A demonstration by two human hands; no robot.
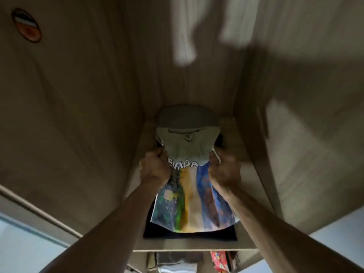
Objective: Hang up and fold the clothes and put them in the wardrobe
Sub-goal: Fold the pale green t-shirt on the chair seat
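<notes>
Stowing step underway: left hand [155, 167] and right hand [224, 168] each gripping side of folded printed T-shirt [194, 186], lying atop dark folded garment [189, 234] on wardrobe shelf [248, 186]. Next move, by judgement: squaring shirt on stack, releasing both grips, withdrawing arms.

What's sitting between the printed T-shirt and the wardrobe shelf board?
A dark folded garment lies under the printed T-shirt, on the shelf; its edge shows in the head view.

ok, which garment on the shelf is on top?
The printed tee, gripped by both hands, left and right. The dark garment lies under it; the grey one sits behind.
</notes>
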